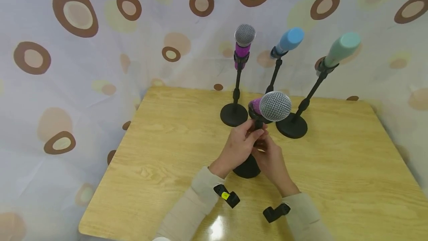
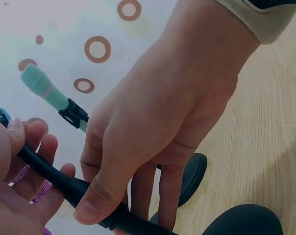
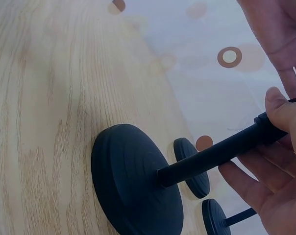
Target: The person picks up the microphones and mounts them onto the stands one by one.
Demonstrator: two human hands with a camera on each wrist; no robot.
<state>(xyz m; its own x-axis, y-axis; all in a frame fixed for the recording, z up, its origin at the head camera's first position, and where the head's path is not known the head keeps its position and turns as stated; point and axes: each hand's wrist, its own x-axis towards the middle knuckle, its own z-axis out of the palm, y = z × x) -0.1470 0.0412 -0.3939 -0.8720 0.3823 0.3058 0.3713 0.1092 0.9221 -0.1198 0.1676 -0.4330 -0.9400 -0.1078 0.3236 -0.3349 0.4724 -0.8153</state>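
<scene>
A microphone (image 1: 275, 106) with a silver mesh head and purple glittery body sits in the clip of a black desk stand. High on the stand's thin pole, just under the clip, my left hand (image 1: 235, 146) pinches between thumb and fingers. Below it my right hand (image 1: 271, 161) grips the thicker collar (image 3: 270, 129), its thumb lying along one side. The stand's round black base (image 3: 133, 181) shows at the tabletop in the right wrist view. In the left wrist view both hands are close together on the pole, and the microphone's head is out of sight.
Behind stand three more microphones on black stands: a purple one (image 1: 242, 49) with silver mesh, a blue one (image 1: 291, 39) and a mint green one (image 1: 342, 49). The wooden table (image 1: 160, 140) meets a patterned cloth (image 1: 140, 47) at its back edge.
</scene>
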